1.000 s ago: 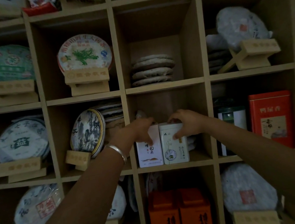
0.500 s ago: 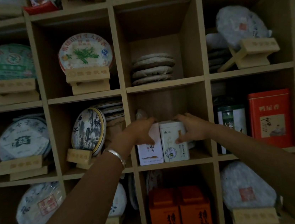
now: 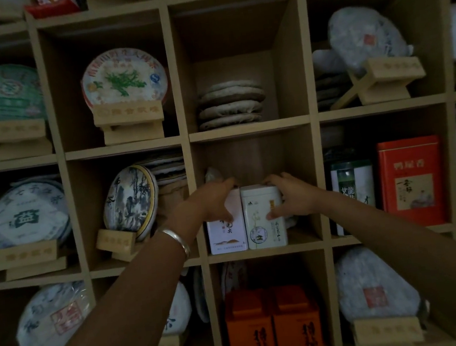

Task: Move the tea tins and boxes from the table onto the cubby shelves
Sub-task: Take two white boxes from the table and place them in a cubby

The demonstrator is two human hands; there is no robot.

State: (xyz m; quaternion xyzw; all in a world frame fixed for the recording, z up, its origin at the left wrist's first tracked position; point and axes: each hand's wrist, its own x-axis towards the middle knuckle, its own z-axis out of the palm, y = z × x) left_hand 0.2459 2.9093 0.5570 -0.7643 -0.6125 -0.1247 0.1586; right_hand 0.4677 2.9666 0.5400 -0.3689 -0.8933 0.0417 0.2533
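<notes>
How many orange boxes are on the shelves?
2. Both stand side by side in the cubby beneath the hands: left orange box and right orange box. More may sit hidden behind them.

Two white tea tins [image 3: 264,217] upright, touching, in middle cubby [image 3: 309,237].

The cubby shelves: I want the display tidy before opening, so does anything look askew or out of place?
One thing: in the upper right cubby, the wooden stand under the wrapped tea cake sits tilted, unlike the level stands elsewhere. The two white tins under the left hand and right hand stand upright, side by side.
</notes>
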